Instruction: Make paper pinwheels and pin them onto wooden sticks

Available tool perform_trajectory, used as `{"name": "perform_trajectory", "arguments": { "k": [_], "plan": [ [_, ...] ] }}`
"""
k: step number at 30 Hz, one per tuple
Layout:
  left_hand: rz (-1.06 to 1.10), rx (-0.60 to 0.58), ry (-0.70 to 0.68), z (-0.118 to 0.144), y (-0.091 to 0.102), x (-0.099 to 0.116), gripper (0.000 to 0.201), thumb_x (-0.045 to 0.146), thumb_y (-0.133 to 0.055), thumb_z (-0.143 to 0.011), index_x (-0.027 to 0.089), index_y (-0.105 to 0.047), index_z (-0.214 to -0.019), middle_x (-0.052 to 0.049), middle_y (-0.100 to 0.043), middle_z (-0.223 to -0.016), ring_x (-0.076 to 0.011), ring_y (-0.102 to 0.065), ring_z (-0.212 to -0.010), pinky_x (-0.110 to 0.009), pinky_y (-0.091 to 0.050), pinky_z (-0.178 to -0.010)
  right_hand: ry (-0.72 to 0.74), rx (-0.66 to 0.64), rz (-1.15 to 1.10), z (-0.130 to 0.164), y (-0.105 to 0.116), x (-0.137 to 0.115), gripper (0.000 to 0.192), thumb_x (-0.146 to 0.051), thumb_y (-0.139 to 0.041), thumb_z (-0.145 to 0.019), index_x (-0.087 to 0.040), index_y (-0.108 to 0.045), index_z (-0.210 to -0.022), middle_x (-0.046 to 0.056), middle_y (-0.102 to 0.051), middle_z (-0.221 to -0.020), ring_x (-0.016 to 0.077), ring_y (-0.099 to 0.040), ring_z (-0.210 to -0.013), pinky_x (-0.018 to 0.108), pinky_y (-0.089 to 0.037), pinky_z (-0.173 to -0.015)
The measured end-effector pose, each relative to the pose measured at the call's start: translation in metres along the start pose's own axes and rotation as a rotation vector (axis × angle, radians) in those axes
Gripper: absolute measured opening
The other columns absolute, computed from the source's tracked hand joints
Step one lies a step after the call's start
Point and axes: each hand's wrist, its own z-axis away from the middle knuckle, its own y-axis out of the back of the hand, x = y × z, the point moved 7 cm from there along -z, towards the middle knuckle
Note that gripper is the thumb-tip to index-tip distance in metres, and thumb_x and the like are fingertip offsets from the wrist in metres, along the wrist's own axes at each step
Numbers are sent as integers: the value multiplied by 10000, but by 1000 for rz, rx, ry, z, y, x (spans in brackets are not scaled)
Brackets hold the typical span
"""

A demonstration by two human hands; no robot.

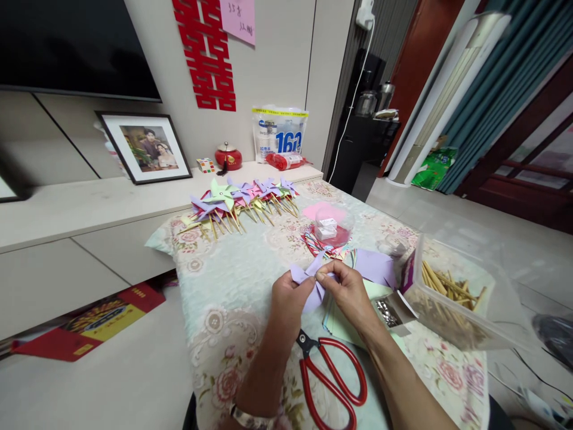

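Both my hands hold a purple paper piece [308, 280] that is partly folded into a pinwheel, just above the flower-patterned tablecloth [224, 286]. My left hand [290, 298] grips its lower left side. My right hand [347, 289] pinches the folded corners together at the centre. Red-handled scissors [331, 376] lie shut on the cloth between my forearms. A stack of coloured paper sheets [376, 269], purple on top, lies just right of my hands.
Finished paper pinwheels on sticks [242, 200] lie in a row at the table's far end. A clear plastic box of wooden sticks [452, 298] stands at the right. A small clear container [329, 230] sits on red and pink paper. A low cabinet [67, 209] runs along the left.
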Motion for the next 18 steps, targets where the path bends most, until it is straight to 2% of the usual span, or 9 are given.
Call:
{"name": "perform_trajectory", "arguments": {
  "k": [3, 7, 11, 14, 18],
  "plan": [
    [23, -33, 20, 0, -2, -3, 289, 261, -787, -616, 102, -751, -855, -43, -755, -705, -168, -658, -584, -255, -498, -582, 5, 21, 7, 0, 1, 3, 112, -312, -684, -788, -209, -662, -749, 19, -667, -779, 201, -588, -745, 295, -428, -672],
    [35, -50, 34, 0, -1, -5, 290, 242, -786, -619, 95, -745, -866, -47, -752, -703, -167, -660, -598, -257, -500, -600, 9, 47, 23, 0, 4, 3, 130, -315, -699, -768, -208, -674, -836, 30, -681, -846, 218, -602, -793, 316, -446, -720],
    [82, -72, 42, -1, -3, -6, 339, 252, -822, -601, 98, -747, -894, -54, -754, -707, -204, -691, -654, -300, -530, -667, -12, 34, -10, 1, 1, 0, 383, -317, -695, -772, -203, -658, -1136, 52, -694, -943, 231, -619, -844, 338, -463, -748],
    [90, -77, 21, -1, -4, -4, 379, 262, -850, -579, 93, -750, -904, -78, -772, -761, -231, -710, -709, -335, -544, -728, -38, 36, -46, 2, 0, 1, 569, -318, -710, -758, -186, -588, -1298, 42, -684, -892, 224, -617, -805, 336, -457, -729],
    [96, -65, 18, -1, -2, 0, 416, 244, -852, -575, 89, -744, -946, -90, -785, -813, -237, -723, -748, -342, -550, -767, -88, 3, -197, 1, -2, 8, 715, -348, -747, -759, -167, -496, -1403, -5, -653, -775, 183, -583, -703, 315, -435, -693]
  ]
}}
